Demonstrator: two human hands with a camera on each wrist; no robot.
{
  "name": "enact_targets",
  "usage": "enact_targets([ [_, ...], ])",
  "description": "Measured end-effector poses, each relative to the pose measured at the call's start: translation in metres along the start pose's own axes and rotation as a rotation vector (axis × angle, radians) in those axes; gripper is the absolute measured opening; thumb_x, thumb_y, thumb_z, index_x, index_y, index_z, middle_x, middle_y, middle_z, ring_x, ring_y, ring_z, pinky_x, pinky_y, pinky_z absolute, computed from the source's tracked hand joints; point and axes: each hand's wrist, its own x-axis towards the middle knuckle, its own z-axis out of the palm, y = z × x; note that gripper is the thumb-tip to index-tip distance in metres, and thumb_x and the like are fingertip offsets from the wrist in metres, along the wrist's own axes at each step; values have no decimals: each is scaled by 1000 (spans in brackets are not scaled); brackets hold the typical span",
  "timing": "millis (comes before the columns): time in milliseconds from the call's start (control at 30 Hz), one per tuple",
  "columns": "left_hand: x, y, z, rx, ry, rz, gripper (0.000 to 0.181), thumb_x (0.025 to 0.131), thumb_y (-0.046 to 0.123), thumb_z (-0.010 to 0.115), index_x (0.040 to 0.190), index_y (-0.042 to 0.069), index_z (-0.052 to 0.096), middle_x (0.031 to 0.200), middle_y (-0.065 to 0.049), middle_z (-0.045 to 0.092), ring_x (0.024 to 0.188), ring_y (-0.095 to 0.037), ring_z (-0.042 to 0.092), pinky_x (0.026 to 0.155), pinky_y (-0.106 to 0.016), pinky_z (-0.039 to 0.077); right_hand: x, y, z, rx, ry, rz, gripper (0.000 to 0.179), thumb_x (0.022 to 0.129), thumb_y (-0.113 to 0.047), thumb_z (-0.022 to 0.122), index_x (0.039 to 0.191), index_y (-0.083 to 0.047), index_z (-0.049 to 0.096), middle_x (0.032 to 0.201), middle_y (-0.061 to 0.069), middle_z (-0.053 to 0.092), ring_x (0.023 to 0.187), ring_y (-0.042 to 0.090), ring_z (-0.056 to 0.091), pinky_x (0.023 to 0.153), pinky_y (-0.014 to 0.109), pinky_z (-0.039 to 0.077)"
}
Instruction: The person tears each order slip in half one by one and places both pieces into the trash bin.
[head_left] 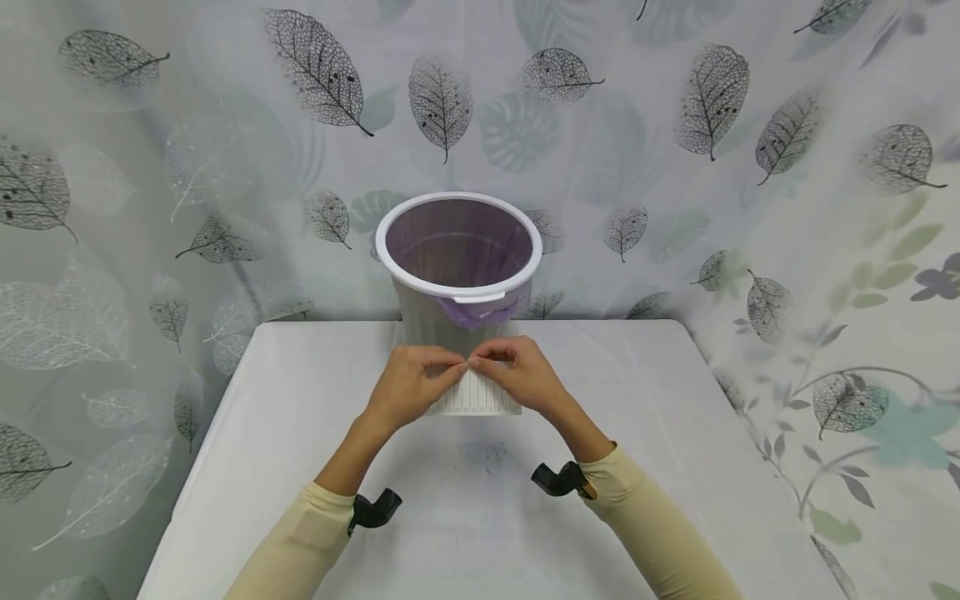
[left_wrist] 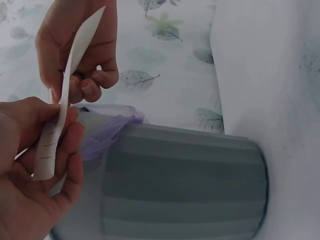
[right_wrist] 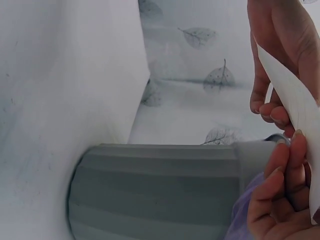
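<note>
Both hands hold a small white sheet of paper (head_left: 476, 398) printed with a row of lines, low in front of the bin. My left hand (head_left: 408, 385) pinches its upper edge between thumb and fingers. Right beside it, my right hand (head_left: 522, 377) pinches the same edge, the fingertips of both hands meeting at the middle. Seen edge-on in the left wrist view, the paper (left_wrist: 64, 100) bends, with short dark marks on its near part. A curved plain face of the sheet (right_wrist: 287, 90) shows in the right wrist view.
Just behind the hands stands a grey bin (head_left: 427, 317) with a white rim (head_left: 384, 242), lined with a purple plastic bag (head_left: 480, 313). It rests on a table (head_left: 322, 367) with a white cover. Leaf-print curtains (head_left: 480, 92) surround the table's back and sides.
</note>
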Motion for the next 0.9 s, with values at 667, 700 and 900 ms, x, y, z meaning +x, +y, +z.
enact_targets([
  [667, -1, -1, 3, 9, 51, 26, 8, 94, 6, 77, 99, 2, 82, 94, -4, 78, 88, -20, 74, 79, -39, 60, 0, 4, 2, 134, 55, 140, 14, 100, -9, 71, 101, 3, 78, 97, 9, 75, 72, 17, 66, 57, 24, 53],
  [700, -1, -1, 3, 11, 45, 16, 8, 94, 6, 77, 99, 2, 82, 95, -4, 78, 89, -20, 74, 79, -39, 60, 0, 5, 2, 112, 64, 137, 13, 100, -9, 71, 101, 2, 78, 97, 9, 75, 73, 17, 66, 58, 24, 52],
  [900, 0, -3, 0, 5, 3, -46, 8, 95, 8, 78, 99, 4, 81, 97, -2, 78, 91, -19, 73, 82, -40, 58, -3, 7, -1, 7, 93, 79, 12, 99, -9, 72, 99, 2, 78, 95, 11, 75, 73, 21, 65, 58, 24, 51],
])
